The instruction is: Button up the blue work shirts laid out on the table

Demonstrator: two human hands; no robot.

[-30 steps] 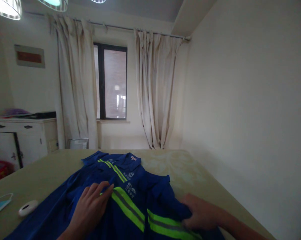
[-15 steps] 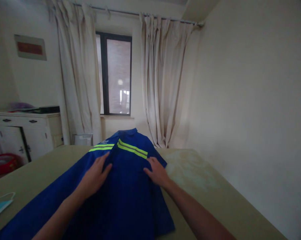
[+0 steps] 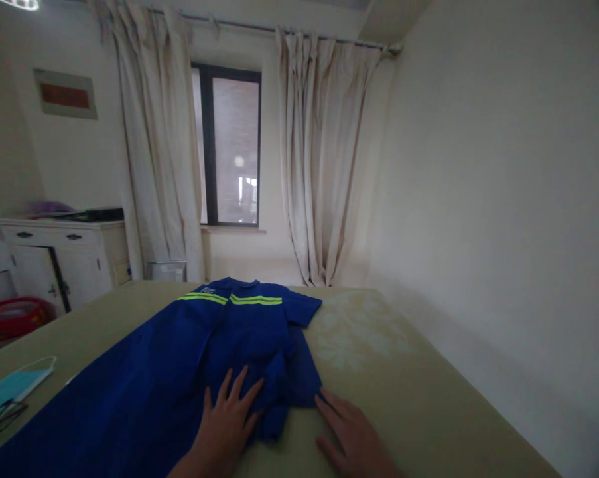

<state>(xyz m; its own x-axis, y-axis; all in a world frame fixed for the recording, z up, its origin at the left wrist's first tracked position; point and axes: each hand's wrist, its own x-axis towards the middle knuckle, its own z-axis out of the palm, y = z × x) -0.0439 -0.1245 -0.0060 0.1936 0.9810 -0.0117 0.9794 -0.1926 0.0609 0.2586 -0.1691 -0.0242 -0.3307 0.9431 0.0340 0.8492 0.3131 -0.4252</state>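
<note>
A blue short-sleeved work shirt [image 3: 249,325] with yellow-green reflective stripes across the chest lies spread on the bed-like surface, collar away from me. Its near right part is rumpled and folded. My left hand [image 3: 227,418] rests on the lower front of the shirt, fingers spread. At the shirt's right lower corner is my right hand [image 3: 351,431], its fingertips touching or just beside the cloth edge, fingers stretched and thumb apart. More blue fabric [image 3: 100,392] runs toward the near left.
On the tan surface [image 3: 428,398], a light blue face mask [image 3: 23,385] lies at left with dark-framed glasses [image 3: 3,417]. Beyond stand a white cabinet [image 3: 87,259] and a red basin [image 3: 15,315]. Curtains [image 3: 314,159] flank the window; a wall [image 3: 503,199] bounds the right side.
Both hands have moved back toward me, off the chest area. The shirt's upper part, raised before, now lies flatter, its right sleeve spread outward. The view has shifted slightly.
</note>
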